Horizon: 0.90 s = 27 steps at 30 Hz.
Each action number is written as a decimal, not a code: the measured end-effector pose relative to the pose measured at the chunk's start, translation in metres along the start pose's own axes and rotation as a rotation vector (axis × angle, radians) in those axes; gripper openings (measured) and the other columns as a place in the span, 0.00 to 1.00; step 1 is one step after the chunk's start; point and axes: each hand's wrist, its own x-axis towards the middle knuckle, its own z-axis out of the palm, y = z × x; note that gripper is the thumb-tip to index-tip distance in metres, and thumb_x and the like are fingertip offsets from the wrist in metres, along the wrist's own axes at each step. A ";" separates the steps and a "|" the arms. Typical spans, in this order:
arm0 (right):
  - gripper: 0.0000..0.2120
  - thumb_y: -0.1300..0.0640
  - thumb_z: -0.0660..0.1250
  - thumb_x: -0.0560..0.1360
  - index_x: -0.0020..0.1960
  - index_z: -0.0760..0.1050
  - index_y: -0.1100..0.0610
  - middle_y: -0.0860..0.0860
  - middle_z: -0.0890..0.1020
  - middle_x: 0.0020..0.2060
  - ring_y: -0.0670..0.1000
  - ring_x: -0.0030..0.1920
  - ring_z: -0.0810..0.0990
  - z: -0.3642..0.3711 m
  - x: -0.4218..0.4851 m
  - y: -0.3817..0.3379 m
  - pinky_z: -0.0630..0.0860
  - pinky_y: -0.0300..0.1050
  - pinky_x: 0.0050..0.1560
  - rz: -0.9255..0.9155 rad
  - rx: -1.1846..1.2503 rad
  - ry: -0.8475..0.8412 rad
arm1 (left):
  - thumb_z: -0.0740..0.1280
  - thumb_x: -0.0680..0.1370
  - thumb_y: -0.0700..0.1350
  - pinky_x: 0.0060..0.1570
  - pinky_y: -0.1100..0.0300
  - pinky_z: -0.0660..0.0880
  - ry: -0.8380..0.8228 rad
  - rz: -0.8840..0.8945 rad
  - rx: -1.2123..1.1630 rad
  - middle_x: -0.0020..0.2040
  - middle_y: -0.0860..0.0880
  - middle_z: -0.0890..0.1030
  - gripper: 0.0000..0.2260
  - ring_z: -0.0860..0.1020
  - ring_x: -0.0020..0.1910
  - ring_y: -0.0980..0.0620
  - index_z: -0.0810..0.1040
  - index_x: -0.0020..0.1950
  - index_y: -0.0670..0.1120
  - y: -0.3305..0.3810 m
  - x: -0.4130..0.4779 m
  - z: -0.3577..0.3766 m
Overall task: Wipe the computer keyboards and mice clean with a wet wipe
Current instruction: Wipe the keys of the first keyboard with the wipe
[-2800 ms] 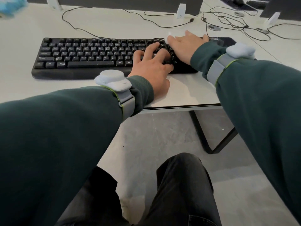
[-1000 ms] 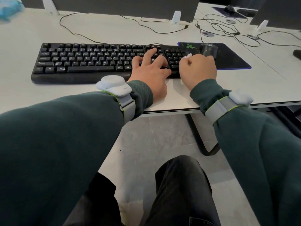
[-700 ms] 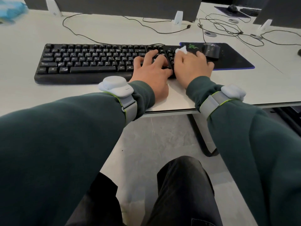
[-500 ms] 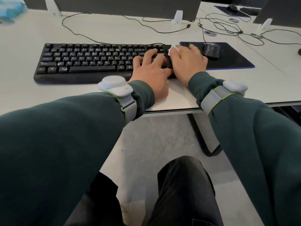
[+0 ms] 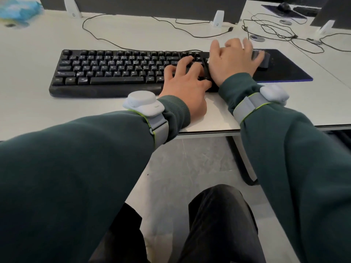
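Left hand rests on keyboard, fingers splayed. Right hand over its right end, fingers spread straight, blurred.

Keyboard: white legends on black keys, many worn or blurred.
- The bottom letter row reads C, V, B, N, M.
- "Alt" stands on the key just left of the space bar and again on the key just right of it.
- A Windows logo marks the key on the outer side of each Alt.
- The upper rows carry legends too small to read with certainty.

Wrist unit, left sleeve: a tiny grey mark on its right side, illegible.

White stands: one small round emblem each, with no legible text.
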 end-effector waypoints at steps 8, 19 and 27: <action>0.28 0.38 0.47 0.78 0.50 0.82 0.50 0.41 0.75 0.65 0.52 0.73 0.62 0.008 0.001 0.009 0.49 0.68 0.72 -0.089 0.110 -0.009 | 0.60 0.72 0.46 0.71 0.39 0.52 0.003 0.006 -0.005 0.68 0.51 0.68 0.21 0.52 0.77 0.40 0.79 0.63 0.58 0.002 0.000 0.000; 0.28 0.38 0.48 0.79 0.62 0.77 0.55 0.48 0.73 0.68 0.53 0.75 0.59 -0.005 0.002 0.018 0.44 0.69 0.73 0.195 0.027 0.085 | 0.60 0.74 0.46 0.71 0.39 0.52 -0.006 -0.003 -0.003 0.69 0.51 0.68 0.23 0.52 0.78 0.40 0.76 0.68 0.59 0.002 -0.001 -0.002; 0.27 0.39 0.48 0.80 0.47 0.82 0.52 0.46 0.77 0.61 0.53 0.69 0.66 0.000 -0.013 0.006 0.56 0.62 0.71 -0.129 0.057 0.014 | 0.60 0.71 0.46 0.70 0.39 0.53 0.005 -0.015 0.007 0.68 0.51 0.68 0.21 0.53 0.77 0.40 0.79 0.62 0.57 0.002 -0.002 -0.001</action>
